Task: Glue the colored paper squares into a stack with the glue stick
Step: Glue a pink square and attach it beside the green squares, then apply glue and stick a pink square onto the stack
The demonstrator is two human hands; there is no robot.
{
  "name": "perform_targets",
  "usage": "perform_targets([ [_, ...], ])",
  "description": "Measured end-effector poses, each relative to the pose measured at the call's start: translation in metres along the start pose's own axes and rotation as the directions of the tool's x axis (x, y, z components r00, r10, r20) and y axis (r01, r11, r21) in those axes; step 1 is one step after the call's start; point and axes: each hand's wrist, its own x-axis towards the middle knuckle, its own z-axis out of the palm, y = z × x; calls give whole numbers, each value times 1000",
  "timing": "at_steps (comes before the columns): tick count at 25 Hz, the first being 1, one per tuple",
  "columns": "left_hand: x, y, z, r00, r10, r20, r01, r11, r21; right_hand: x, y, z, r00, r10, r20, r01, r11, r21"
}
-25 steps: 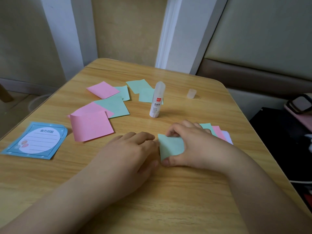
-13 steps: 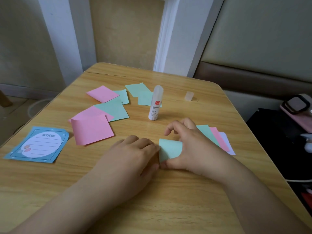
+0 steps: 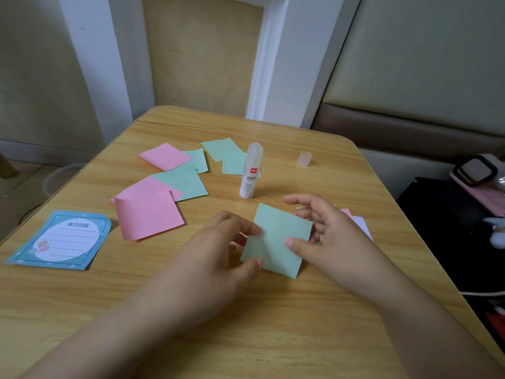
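A green paper square (image 3: pixel 276 239) is held between both hands, lifted a little above the wooden table (image 3: pixel 273 318). My left hand (image 3: pixel 216 258) pinches its left edge with thumb and forefinger. My right hand (image 3: pixel 325 236) pinches its right side, thumb on top. Behind my right hand lies a small stack of squares (image 3: pixel 358 221), pink and pale lilac showing. The glue stick (image 3: pixel 250 170) stands upright with no cap, just beyond the hands. Loose pink squares (image 3: pixel 149 214) and green squares (image 3: pixel 183 181) lie at the left.
The clear glue cap (image 3: pixel 304 158) stands at the back right of the table. A blue note card (image 3: pixel 61 240) lies near the left edge. Right of the table, dark items and a pink case (image 3: pixel 478 181) sit on a lower surface.
The green square was curled and pressed on the table under both hands. Now it is unfolded flat and raised, and my right hand has opened its fingers around it.
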Motion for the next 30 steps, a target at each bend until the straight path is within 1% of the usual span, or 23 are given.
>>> perform_targets([
  [1,0,1,-1,1000,8,-4,-8,1000,0,1,2,-2,1000,16,-13,-15,999,29],
  [2,0,1,-1,1000,16,-6,-16,1000,11,3,5,-5,999,17,-39,-17,1000,6],
  [4,-2,3,-2,999,31,-5,-31,998,61,8,10,-13,995,13,-104,-23,995,-95],
  [6,-3,3,-6,999,51,-17,-48,991,122,17,13,-26,984,29,-174,-54,988,-141],
  [8,-2,1,-11,997,71,-38,-62,975,213,27,18,-38,973,42,-228,-96,968,-233],
  [11,-1,0,-15,997,67,-45,-45,923,383,39,29,-39,970,83,-228,-163,918,-360],
  [14,1,1,-16,998,45,-42,-18,865,502,42,37,-31,972,19,-236,-137,859,-494],
  [16,4,-1,-21,997,1,-80,46,812,582,41,30,-25,956,-78,-283,-101,818,-566],
  [17,5,-3,-26,994,-26,-111,91,768,633,40,23,-20,948,-135,-288,-58,817,-574],
  [18,5,-7,-32,989,-51,-141,135,709,692,38,14,-13,945,-188,-267,7,830,-558],
  [19,6,-12,-39,983,-76,-166,176,641,747,36,3,-3,950,-226,-216,83,847,-525],
  [21,6,-23,-55,967,-151,-206,255,539,803,33,-16,19,960,-272,-58,220,870,-442],
  [22,6,-27,-62,955,-201,-216,292,522,801,32,-22,31,959,-284,11,264,875,-406],
  [23,5,-30,-66,946,-243,-216,316,528,788,33,-26,42,957,-284,52,282,883,-375],
  [25,7,-33,-70,938,-281,-204,333,564,755,36,-32,60,968,-243,66,251,916,-311],
  [27,8,-34,-71,951,-237,-198,302,582,755,41,-38,73,980,-187,71,199,946,-256],
  [30,8,-32,-74,955,-190,-228,296,535,791,43,-44,81,985,-163,64,173,962,-212],
])
